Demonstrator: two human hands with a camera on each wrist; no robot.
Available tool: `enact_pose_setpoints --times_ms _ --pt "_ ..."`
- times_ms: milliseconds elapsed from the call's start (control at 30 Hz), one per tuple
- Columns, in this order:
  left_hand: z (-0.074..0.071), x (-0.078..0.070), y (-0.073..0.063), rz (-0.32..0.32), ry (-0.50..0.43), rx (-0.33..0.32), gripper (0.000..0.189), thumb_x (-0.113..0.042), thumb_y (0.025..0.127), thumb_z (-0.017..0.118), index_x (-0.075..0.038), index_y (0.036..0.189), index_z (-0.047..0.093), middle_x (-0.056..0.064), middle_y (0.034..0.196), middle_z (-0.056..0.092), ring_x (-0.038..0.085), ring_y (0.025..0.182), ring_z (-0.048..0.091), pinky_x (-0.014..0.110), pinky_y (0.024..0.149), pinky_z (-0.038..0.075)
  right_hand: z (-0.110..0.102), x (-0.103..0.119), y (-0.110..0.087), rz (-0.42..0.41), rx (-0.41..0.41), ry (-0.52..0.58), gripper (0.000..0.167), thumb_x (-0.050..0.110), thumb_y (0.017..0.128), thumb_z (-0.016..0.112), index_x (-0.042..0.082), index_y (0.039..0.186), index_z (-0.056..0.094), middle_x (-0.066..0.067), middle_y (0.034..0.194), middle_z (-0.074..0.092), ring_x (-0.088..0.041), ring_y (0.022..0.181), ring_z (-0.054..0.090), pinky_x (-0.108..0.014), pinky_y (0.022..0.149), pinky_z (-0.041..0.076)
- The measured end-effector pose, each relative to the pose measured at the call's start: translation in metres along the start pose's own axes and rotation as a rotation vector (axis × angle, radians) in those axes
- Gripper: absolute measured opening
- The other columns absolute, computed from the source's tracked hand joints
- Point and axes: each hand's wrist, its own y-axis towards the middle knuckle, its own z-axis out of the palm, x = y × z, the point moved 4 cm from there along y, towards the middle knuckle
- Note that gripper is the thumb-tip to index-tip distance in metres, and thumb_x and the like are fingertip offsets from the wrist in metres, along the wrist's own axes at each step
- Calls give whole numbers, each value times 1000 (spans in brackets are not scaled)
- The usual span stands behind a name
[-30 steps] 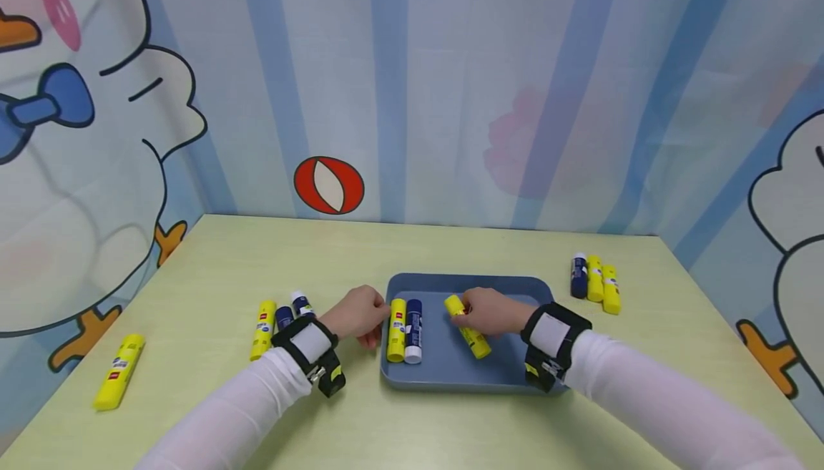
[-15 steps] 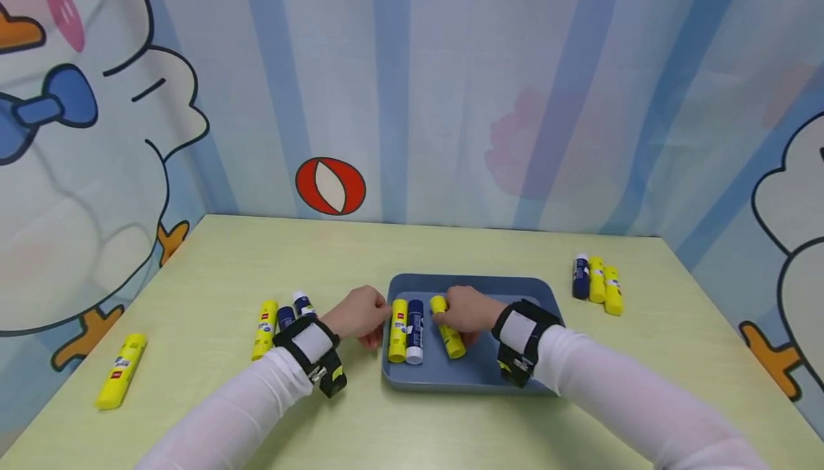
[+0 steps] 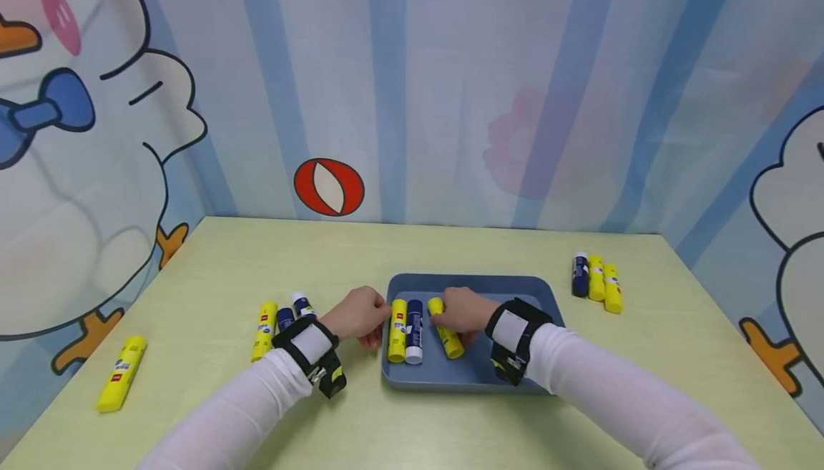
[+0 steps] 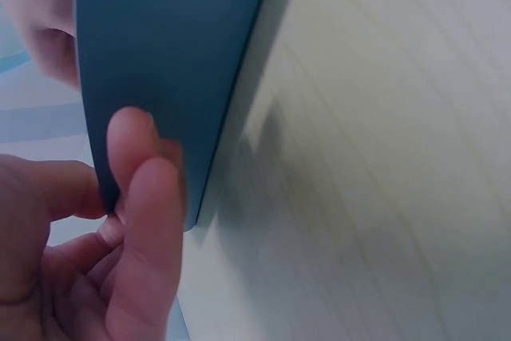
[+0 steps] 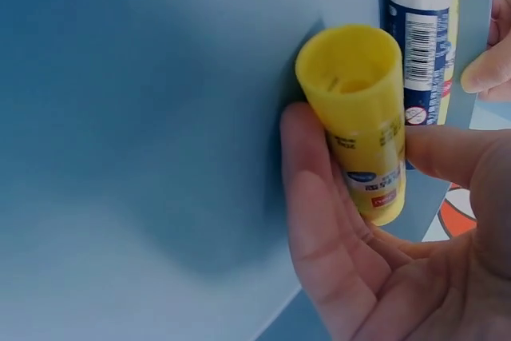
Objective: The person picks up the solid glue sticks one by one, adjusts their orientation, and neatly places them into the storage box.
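Note:
In the head view, my left hand (image 3: 360,315) pinches the left rim of a blue-grey tray (image 3: 470,387); the left wrist view shows thumb and fingers at the tray wall (image 4: 172,45). My right hand (image 3: 465,309) grips a yellow glue stick (image 3: 450,341) over the tray's middle, slightly slanted. In the right wrist view, that glue stick (image 5: 371,141) sits between thumb and fingers, its hollow end toward the camera. Left of it in the tray, a yellow glue stick (image 3: 397,330) and a navy glue stick (image 3: 414,330) with a white end lie side by side.
Left of the tray lie a yellow glue stick (image 3: 264,330) and two navy ones (image 3: 302,304), partly behind the left wrist. Another yellow glue stick (image 3: 121,373) lies far left. At the back right are a navy glue stick (image 3: 580,275) and two yellow ones (image 3: 612,289).
My right hand has moved left across the tray with the yellow glue stick, closer to the navy one, and the stick has turned straighter. My left hand has stayed at the rim.

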Motion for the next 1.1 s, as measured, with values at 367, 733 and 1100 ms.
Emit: enact_pose_setpoints --times_ms 367,733,1100 --pt "1 -1 -1 -6 0 2 30 -13 99 50 -2 73 61 7 56 60 12 41 55 25 45 49 -1 5 -10 -42 43 103 21 23 97 60 2 98 57 -7 70 64 -18 55 65 -30 52 53" --pt "2 1 1 6 -9 4 31 -13 99 50 -2 72 61 6 55 60 12 41 55 25 44 49 1 5 -9 -66 89 187 25 22 97 61 -1 107 55 -6 75 66 -18 63 67 -32 55 54" --pt "1 3 2 16 -16 0 30 -12 99 51 -2 72 61 7 55 60 13 41 55 25 44 49 -2 7 -13 -59 68 166 46 25 97 60 -6 128 48 -5 72 66 -19 64 66 -33 57 52"
